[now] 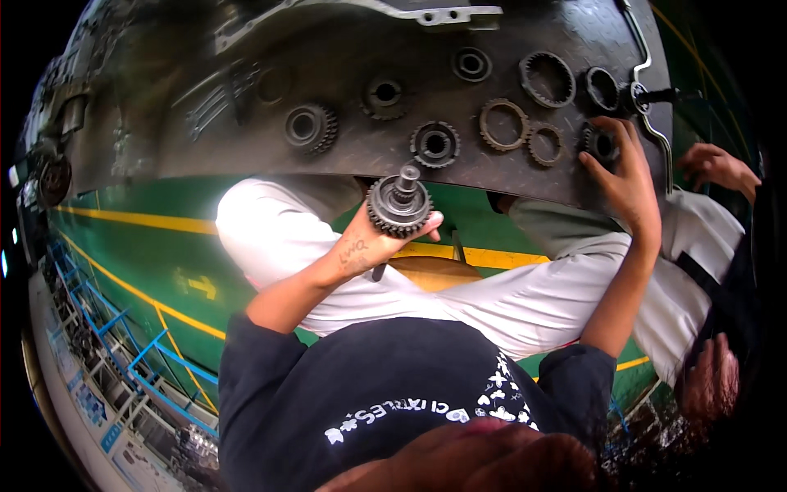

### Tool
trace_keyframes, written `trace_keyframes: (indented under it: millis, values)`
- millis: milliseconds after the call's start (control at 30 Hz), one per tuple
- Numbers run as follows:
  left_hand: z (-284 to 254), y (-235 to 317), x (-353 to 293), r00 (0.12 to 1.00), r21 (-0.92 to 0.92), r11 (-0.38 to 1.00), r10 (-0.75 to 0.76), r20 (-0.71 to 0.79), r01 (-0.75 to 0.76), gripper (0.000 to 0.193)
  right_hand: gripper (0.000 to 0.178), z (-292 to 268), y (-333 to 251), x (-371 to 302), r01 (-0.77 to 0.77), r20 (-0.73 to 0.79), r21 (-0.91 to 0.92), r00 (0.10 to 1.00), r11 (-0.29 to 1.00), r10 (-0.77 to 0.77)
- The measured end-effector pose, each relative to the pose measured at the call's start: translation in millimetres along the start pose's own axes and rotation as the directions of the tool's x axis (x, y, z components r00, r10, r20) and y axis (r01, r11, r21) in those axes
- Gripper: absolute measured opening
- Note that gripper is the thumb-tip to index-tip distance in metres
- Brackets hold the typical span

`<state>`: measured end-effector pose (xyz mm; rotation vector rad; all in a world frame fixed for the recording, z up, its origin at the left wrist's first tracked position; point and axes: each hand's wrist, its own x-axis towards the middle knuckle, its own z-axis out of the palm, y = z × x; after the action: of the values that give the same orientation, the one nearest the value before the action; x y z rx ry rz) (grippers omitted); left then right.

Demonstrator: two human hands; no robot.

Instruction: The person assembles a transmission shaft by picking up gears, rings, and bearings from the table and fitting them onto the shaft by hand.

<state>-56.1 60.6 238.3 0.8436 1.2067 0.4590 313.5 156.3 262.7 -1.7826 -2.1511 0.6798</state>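
Observation:
My left hand [366, 238] is closed around a gear shaft [400, 203], a steel shaft with a toothed gear on it. The shaft stands roughly upright, just off the table's near edge and above my lap. On the right of the table, my right hand [630, 168] has its thumb and fingers around a small dark gear [602, 144]; whether the gear is lifted off the surface I cannot tell. Close to that hand lie a dark ring [602, 75] and a small toothed ring [557, 135]. Another gear [435, 156] lies just beyond the shaft.
On the dark metal table [246, 152] are a thick gear [305, 127], a large toothed ring [525, 78], more gears and rings, and a long metal bracket [393, 10] at the far side. Another person's hand [713, 168] is beside the table's right edge.

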Motion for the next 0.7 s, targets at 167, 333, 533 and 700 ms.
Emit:
trace_keyframes:
  millis: [167, 333, 533, 700]
  values:
    - [-6.2, -8.1, 1.5, 1.0, -0.066, 0.998, 0.002, 0.029, 0.0, 0.032, 0.048, 1.4, -1.8, 2.9, 0.014, 0.0, 0.02, 1.0, 1.0, -0.014]
    - [-6.5, -9.9, 0.8, 1.0, -0.115, 0.993, -0.023, 0.015, 0.024, 0.033, 0.047, 0.1, -8.6, 0.2, -0.054, 0.004, 0.033, 0.999, 0.998, 0.054]
    - [-8.3, -10.9, -0.1, 1.0, -0.098, 0.995, -0.007, 0.021, 0.009, 0.032, 0.049, 4.5, -4.3, 2.7, -0.073, 0.02, 0.026, 0.997, 0.997, 0.072]
    - [-0.5, -10.3, 2.0, 1.0, -0.19, 0.982, -0.019, 0.014, 0.022, 0.027, 0.049, -0.6, 5.4, -3.2, -0.012, -0.022, -0.006, 1.0, 1.0, 0.012]
